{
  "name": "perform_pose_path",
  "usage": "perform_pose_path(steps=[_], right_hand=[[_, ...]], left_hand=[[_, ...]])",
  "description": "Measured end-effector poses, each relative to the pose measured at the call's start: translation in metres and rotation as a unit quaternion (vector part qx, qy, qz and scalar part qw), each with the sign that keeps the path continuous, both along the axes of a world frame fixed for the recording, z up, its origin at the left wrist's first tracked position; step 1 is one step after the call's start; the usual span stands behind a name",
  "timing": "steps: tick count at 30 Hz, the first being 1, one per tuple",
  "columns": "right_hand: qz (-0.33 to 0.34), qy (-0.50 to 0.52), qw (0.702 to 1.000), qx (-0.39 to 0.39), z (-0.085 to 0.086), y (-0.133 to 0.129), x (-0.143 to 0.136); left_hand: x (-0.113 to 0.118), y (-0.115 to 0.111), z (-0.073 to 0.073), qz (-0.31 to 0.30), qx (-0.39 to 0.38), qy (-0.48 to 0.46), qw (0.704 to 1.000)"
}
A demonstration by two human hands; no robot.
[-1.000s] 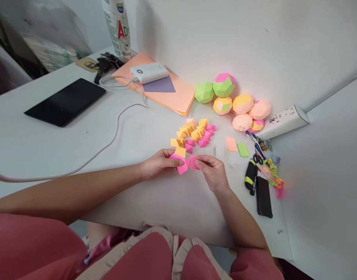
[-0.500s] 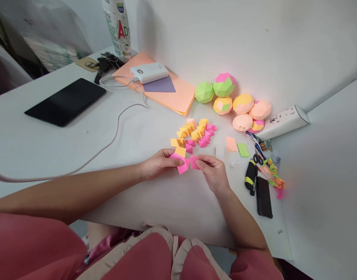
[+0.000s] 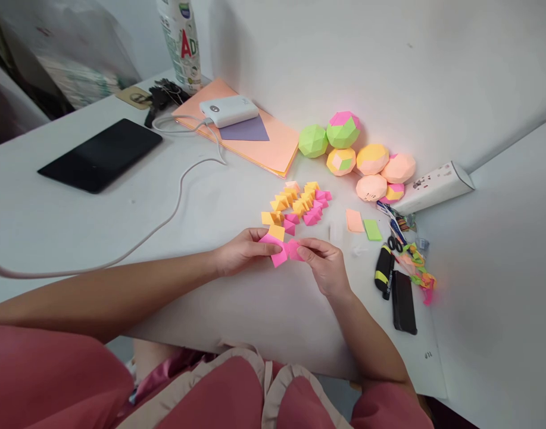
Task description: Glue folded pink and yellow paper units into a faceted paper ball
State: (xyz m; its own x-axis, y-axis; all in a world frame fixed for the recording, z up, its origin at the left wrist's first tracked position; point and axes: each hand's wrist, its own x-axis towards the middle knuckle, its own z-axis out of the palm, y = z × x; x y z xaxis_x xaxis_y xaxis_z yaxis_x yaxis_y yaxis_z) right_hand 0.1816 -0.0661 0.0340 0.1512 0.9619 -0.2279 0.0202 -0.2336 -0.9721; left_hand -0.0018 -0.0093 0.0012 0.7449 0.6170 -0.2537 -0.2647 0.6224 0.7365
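My left hand [image 3: 246,252] pinches a folded paper piece [image 3: 279,257] made of pink parts with a yellow flap at its top. In my right hand [image 3: 327,266] a pink folded paper unit [image 3: 294,249] is held between thumb and fingers. The pink unit's left tip touches the right side of the piece in my left hand; whether it is inserted is too small to tell. Just beyond my hands stand rows of yellow folded units [image 3: 302,204] and pink folded units [image 3: 316,213]. My fingers hide part of both held papers.
Several faceted paper balls [image 3: 343,130] sit against the wall. To the right lie sticky notes [image 3: 354,220], a cutter [image 3: 383,269], scissors [image 3: 395,243] and a black case [image 3: 403,302]. A tablet [image 3: 100,156], a power bank [image 3: 228,111] and its cable [image 3: 180,199] are at left.
My right hand has moved slightly left, bringing its pink unit against the piece in my left hand; a small gap showed between them before. My left hand has stayed still.
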Motion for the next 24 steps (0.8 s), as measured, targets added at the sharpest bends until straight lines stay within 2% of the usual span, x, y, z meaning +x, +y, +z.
perform_pose_path(steps=[13,24], right_hand=[[0.032,0.0,0.999,0.04,0.0015,-0.0042,-0.0073],[0.032,-0.009,0.998,0.046,0.0013,-0.0057,-0.0099]], left_hand=[[0.0001,0.0005,0.0002,-0.014,0.049,0.012,0.999],[-0.0007,0.0002,-0.0023,-0.016,0.079,0.026,0.996]])
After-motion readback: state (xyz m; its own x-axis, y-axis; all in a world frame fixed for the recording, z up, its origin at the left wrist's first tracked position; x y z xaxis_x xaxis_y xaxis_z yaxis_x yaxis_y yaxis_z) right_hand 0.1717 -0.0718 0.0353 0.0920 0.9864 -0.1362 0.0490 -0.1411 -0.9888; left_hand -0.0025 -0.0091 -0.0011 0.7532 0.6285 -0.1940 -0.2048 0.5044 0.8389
